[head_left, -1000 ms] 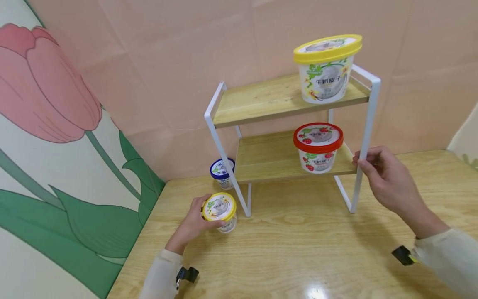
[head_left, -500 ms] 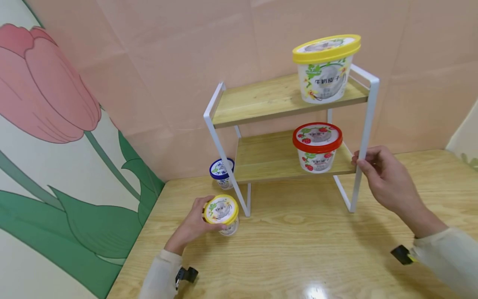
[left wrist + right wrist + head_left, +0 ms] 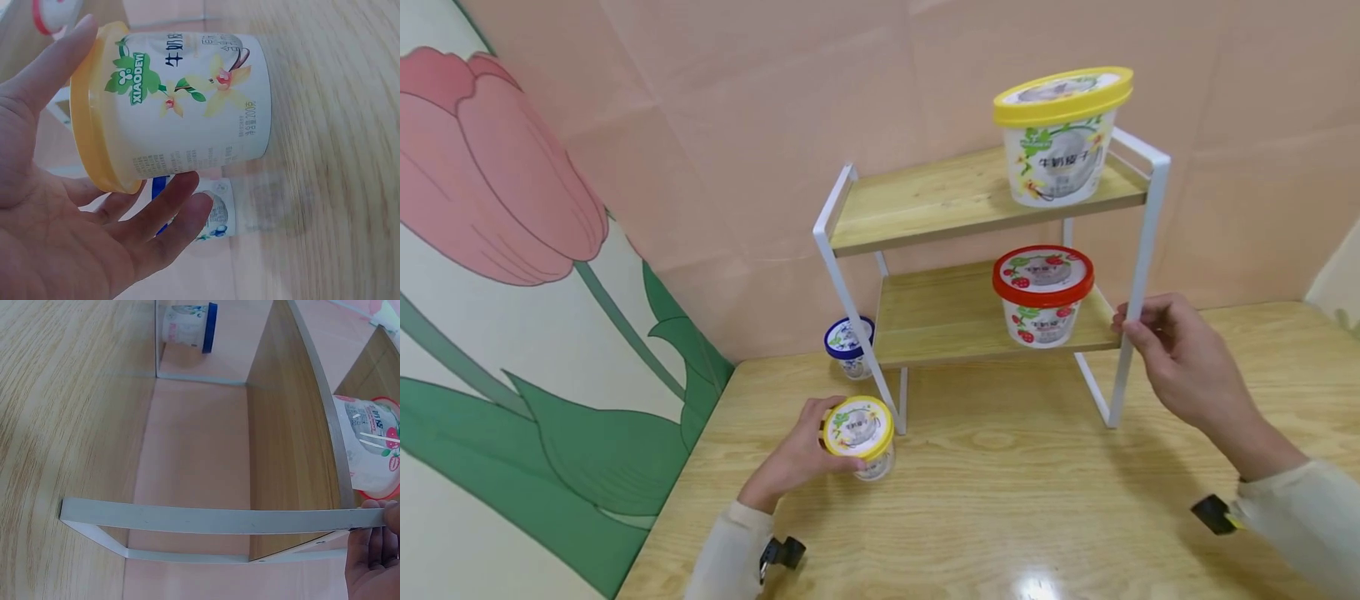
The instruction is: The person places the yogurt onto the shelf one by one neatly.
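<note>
My left hand point(image 3: 801, 454) grips a yellow-lidded paper tub point(image 3: 859, 427) by its lid, thumb on the near side. In the left wrist view this tub point(image 3: 194, 103) shows yellow flowers and a green leaf logo, its base close over the tabletop. My right hand point(image 3: 1187, 358) pinches the white right front leg of a two-tier wooden shelf rack point(image 3: 925, 200), at the lower board's height. A larger yellow-lidded tub point(image 3: 1060, 158) stands on the top board. On the lower board sits a red-lidded tub point(image 3: 1043, 321) with strawberry prints, toward the right end.
A blue-lidded tub point(image 3: 848, 342) stands on the wooden table point(image 3: 985, 508) behind the rack's left front leg, partly hidden by it. Pink cloth point(image 3: 745, 125) covers the wall behind. At the left is a panel with a large painted tulip point(image 3: 535, 183).
My left hand has shifted right and slightly nearer to me with the yellow-lidded tub. My right hand keeps its pinch on the rack's leg, and the other tubs stay put.
</note>
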{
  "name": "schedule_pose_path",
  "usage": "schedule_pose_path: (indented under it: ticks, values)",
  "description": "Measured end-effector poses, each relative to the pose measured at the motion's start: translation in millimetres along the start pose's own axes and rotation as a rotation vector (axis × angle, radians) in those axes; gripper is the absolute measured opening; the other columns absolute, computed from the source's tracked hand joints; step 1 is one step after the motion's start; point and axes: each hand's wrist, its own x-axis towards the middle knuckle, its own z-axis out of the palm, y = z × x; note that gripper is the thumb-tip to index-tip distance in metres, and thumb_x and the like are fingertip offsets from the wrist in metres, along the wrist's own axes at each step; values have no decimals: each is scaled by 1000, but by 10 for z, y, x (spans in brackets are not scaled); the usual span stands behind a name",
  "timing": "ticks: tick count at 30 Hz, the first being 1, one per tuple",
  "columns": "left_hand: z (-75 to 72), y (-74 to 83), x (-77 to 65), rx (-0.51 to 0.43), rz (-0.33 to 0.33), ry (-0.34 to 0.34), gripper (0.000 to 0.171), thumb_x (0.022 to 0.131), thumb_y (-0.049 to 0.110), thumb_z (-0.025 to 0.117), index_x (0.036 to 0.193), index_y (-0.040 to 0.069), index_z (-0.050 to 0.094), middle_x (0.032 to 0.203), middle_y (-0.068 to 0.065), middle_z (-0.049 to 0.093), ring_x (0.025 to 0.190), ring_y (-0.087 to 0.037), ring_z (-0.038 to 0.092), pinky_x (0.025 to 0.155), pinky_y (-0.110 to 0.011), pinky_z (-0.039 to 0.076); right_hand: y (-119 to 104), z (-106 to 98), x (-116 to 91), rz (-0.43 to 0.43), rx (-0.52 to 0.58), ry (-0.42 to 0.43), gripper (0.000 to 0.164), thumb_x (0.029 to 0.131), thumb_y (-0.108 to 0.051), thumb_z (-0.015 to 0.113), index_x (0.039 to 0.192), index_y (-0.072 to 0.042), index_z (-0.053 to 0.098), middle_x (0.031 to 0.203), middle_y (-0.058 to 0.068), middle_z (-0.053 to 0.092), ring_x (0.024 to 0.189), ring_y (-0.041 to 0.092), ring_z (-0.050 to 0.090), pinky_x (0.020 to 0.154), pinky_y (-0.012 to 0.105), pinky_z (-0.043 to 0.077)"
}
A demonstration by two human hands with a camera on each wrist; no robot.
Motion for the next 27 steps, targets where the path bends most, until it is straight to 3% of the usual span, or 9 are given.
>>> schedule_pose_path:
  ticks: [5, 10, 12, 20, 27]
  values:
    - [14, 15, 1, -18, -2, -17, 99, 69, 30, 92, 149, 14, 36, 138, -11, 40, 127, -30, 46, 112, -57, 38, -1, -12, 6, -12, -1, 3, 19, 101, -4, 54, 119, 2, 51, 98, -28, 56, 83, -13, 55, 74, -2, 43]
    - [-10, -97, 18, -156, -42, -140, 113, 73, 23, 90, 157, 19, 16, 153, -14, 34, 142, -36, 36, 118, -61, 28, 5, -2, 6, -12, 8, 7, 19, 101, -3, 53, 119, 2, 51, 98, -28, 56, 83, -12, 55, 74, -2, 43]
    - [-23, -152, 27, -205, -58, -176, 115, 75, 20, 89, 158, 22, 10, 156, -15, 33, 144, -36, 34, 118, -59, 29, 5, 10, 6, -12, 16, 13, 18, 100, -3, 54, 118, 2, 52, 98, -28, 56, 82, -11, 55, 73, -1, 43]
    - [-54, -211, 41, -226, -47, -186, 102, 74, 21, 89, 153, 24, 26, 150, -6, 43, 137, -30, 42, 110, -48, 42, -3, 23, 5, -9, 20, 18, 19, 100, -2, 54, 118, 1, 52, 97, -29, 56, 83, -12, 55, 74, -2, 43]
    - [-16, -158, 30, -234, -16, -253, 107, 74, 17, 89, 156, 19, 20, 151, -6, 41, 139, -28, 40, 111, -46, 39, -5, 25, -6, -1, 13, 24, 19, 100, -3, 55, 118, 1, 52, 96, -30, 55, 82, -13, 54, 74, -3, 42]
